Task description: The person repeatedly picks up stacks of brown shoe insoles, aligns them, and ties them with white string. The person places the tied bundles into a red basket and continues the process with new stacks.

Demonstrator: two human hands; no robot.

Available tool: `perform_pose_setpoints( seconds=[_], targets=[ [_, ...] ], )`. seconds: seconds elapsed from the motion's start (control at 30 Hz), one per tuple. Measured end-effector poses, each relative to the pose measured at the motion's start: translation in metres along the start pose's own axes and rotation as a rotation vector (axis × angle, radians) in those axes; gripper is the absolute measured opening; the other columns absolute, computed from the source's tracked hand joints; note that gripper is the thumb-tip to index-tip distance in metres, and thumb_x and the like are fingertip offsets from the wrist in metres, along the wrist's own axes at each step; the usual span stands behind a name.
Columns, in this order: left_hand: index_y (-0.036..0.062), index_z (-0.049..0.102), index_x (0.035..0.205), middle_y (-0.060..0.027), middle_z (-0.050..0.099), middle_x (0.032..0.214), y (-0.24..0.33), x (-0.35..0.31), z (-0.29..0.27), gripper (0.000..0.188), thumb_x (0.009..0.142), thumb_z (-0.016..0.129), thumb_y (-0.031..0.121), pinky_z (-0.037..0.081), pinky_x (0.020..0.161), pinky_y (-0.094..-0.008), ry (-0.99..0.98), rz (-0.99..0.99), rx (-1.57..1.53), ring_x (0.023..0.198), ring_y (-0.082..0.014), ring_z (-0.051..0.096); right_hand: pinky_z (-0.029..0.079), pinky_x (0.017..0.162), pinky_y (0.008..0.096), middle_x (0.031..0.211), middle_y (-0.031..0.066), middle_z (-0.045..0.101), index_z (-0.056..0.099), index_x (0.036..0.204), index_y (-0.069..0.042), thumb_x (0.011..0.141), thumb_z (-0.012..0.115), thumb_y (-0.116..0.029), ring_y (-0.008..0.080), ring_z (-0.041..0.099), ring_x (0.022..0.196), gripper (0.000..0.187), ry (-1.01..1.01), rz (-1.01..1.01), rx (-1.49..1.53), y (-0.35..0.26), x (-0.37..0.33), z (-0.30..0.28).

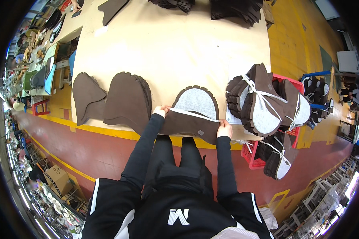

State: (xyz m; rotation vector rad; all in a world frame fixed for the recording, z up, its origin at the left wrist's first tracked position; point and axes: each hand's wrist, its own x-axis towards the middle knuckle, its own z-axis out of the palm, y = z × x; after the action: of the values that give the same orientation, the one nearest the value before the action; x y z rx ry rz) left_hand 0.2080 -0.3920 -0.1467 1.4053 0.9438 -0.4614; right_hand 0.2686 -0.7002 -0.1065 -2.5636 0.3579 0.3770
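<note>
Far left on the table (167, 51): two loose piles of brown cutouts, left pile (85, 99) and taller pile (127, 97), no ties visible on either.

Left forearm (145, 145) runs up and inward to the left hand (161, 111), which has its fingers pinched on the left end of a white strip (193, 114), right at the stack's edge.

Strip sits across the middle stack (189, 124), at the table's near edge in front of the person; grey face (197, 101) beyond the strip, brown on the near side. Can't tell from above if the strip also passes underneath.

Right forearm (225, 167) comes up almost straight; right hand (224, 129) is clamped on the strip's other end, a bit closer to the body. Hands well apart, strip looks taut.

My read: step is strapping the stack. Next move calls for keeping tension while bringing the ends together to knot.

Right: tied bundles (263, 117) with white bows, by a red crate (249, 158).
</note>
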Motion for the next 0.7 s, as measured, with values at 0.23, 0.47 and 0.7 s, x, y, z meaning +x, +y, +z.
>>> perform_pose_setpoints(
  seconds=[0.23, 0.47, 0.7],
  targets=[
    [0.0027, 0.068, 0.095, -0.0080, 0.066, 0.073, -0.067, 0.013, -0.006, 0.022, 0.087, 0.053, 0.017, 0.046, 0.061, -0.0331, 0.005, 0.122, 0.503, 0.064, -0.0179, 0.059, 0.044, 0.063, 0.0247, 0.076, 0.0028, 0.063, 0.064, 0.098, -0.003, 0.092, 0.047, -0.010, 0.0111, 0.056, 0.066, 0.020, -0.636, 0.369, 0.633, 0.045, 0.002, -0.001],
    [0.0040, 0.066, 0.098, -0.0055, 0.066, 0.077, -0.088, -0.056, -0.006, 0.020, 0.086, 0.054, 0.015, 0.042, 0.059, -0.0303, -0.411, -0.190, -0.041, 0.065, -0.0153, 0.056, 0.048, 0.074, 0.0240, 0.097, 0.0051, 0.063, 0.055, 0.116, -0.003, 0.093, 0.041, -0.003, 0.0115, 0.060, 0.084, 0.027, -1.098, 0.524, 0.835, 0.056, -0.016, -0.027],
    [0.0043, 0.064, 0.099, -0.0015, 0.064, 0.080, -0.080, -0.093, -0.008, 0.018, 0.086, 0.053, 0.010, 0.037, 0.055, -0.0251, -0.563, -0.294, -0.292, 0.062, -0.0096, 0.051, 0.047, 0.052, 0.0243, 0.103, 0.0116, 0.065, 0.052, 0.126, -0.006, 0.090, 0.036, 0.003, 0.0142, 0.062, 0.068, 0.041, -1.180, 0.661, 0.868, 0.035, -0.041, -0.040]
  ],
)
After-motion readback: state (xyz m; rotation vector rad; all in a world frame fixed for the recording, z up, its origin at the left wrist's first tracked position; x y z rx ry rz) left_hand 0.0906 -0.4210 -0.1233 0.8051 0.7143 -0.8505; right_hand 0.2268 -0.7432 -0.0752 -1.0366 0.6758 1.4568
